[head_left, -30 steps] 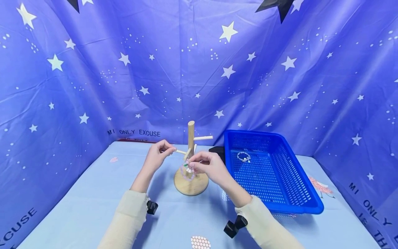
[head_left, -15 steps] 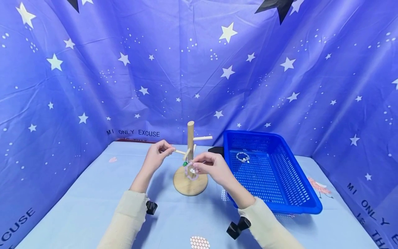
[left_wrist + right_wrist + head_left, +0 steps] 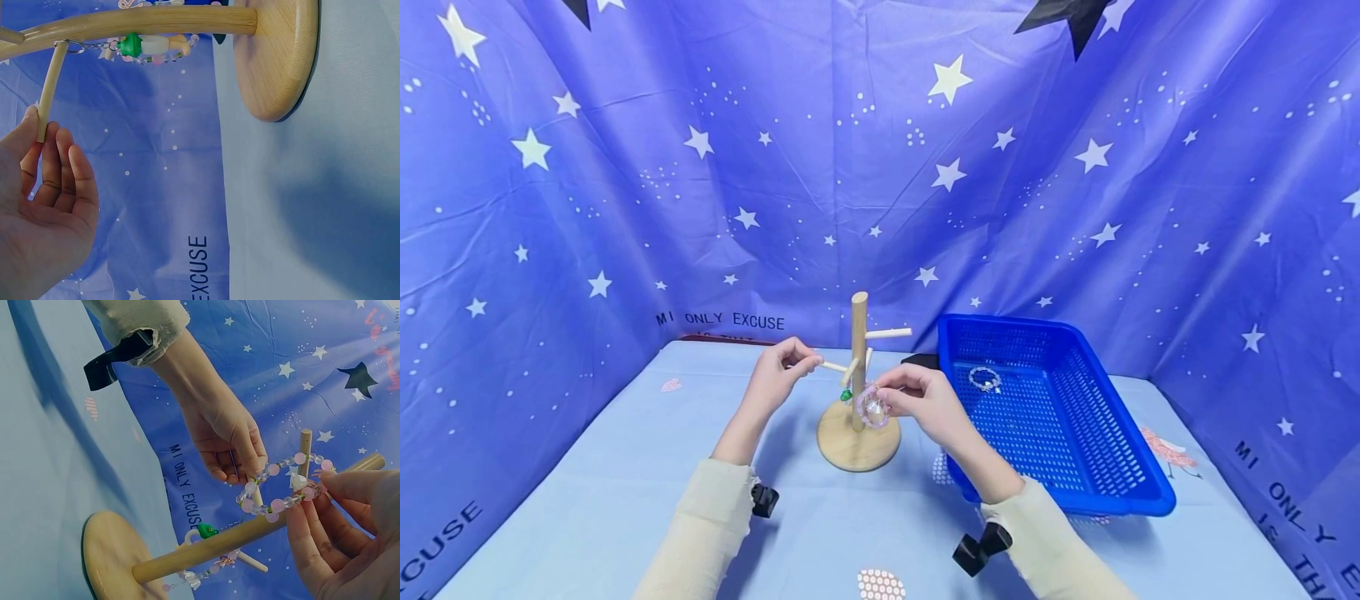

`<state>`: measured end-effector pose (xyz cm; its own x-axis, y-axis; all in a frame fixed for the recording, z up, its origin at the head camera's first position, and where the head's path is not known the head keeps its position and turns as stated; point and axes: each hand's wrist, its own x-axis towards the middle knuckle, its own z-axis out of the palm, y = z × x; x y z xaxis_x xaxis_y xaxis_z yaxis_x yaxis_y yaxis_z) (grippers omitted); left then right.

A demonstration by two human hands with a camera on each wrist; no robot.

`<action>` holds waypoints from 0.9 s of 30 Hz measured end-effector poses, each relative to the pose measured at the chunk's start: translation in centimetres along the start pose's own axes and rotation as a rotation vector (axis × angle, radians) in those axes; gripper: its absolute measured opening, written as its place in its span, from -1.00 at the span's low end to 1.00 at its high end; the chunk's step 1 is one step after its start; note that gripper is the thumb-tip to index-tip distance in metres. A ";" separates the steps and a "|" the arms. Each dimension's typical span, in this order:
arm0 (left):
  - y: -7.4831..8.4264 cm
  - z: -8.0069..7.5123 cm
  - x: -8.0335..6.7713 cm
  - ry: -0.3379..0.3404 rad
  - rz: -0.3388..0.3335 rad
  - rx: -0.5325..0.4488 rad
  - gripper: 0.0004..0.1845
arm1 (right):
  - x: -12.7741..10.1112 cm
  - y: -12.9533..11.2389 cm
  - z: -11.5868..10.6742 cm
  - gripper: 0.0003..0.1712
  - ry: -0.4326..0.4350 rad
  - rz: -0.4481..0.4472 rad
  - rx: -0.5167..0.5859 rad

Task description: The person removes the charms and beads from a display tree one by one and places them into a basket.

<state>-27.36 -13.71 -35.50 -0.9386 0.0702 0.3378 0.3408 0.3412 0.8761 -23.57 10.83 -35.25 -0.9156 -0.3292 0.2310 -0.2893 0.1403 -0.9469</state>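
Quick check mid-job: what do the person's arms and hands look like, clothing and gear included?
The left hand and right hand are bare, without gloves. The left sleeve and right sleeve are long, plain and cream. Near their ends sit a left mount and right mount, both black and blocky; the right one shows as two joined blocks.

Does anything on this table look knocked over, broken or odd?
Nothing stands out: the wooden stand is upright, the right hand pinches a pink beaded bracelet with no break showing, and a pale bracelet lies inside the blue basket.
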 end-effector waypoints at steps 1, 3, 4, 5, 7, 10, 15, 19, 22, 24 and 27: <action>0.0 0.0 0.0 -0.001 0.000 -0.001 -0.86 | 0.0 0.0 0.0 -0.78 0.004 0.002 -0.001; -0.1 0.0 0.0 -0.003 0.003 0.000 -0.86 | 0.0 0.1 -0.1 -0.78 0.012 0.003 0.001; -0.1 0.0 0.0 -0.004 0.003 -0.002 -0.86 | 0.0 0.1 -0.2 -0.78 0.015 0.003 -0.002; -0.1 0.0 0.0 -0.004 0.003 -0.004 -0.86 | 0.0 0.2 -0.2 -0.77 0.018 0.002 -0.005; -0.1 0.0 0.0 -0.003 0.005 -0.005 -0.86 | 0.0 0.2 -0.3 -0.77 0.023 -0.002 -0.012; -0.1 -0.1 0.0 -0.002 0.008 -0.011 -0.86 | 0.0 0.1 -0.6 -0.76 0.033 -0.006 -0.023; -0.1 -0.1 0.1 -0.001 0.013 -0.007 -0.86 | -0.1 0.0 -1.1 -0.76 0.057 0.009 -0.034; -0.1 -0.1 0.1 0.000 0.010 0.001 -0.86 | -0.1 0.1 -1.5 -0.76 0.073 0.027 -0.041; 0.0 -0.1 0.1 -0.001 0.006 0.004 -0.86 | -0.1 0.2 -1.9 -0.75 0.081 0.034 -0.042; 0.0 -0.1 0.1 -0.002 0.005 0.005 -0.86 | -0.1 0.3 -2.1 -0.75 0.086 0.041 -0.042; -0.1 -0.1 0.1 -0.002 0.001 0.004 -0.86 | 0.0 0.3 -2.4 -0.74 0.095 0.053 -0.034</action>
<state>-27.46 -13.79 -35.54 -0.9383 0.0722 0.3382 0.3416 0.3450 0.8742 -24.27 13.12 -34.97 -0.9519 -0.2302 0.2022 -0.2472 0.1871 -0.9507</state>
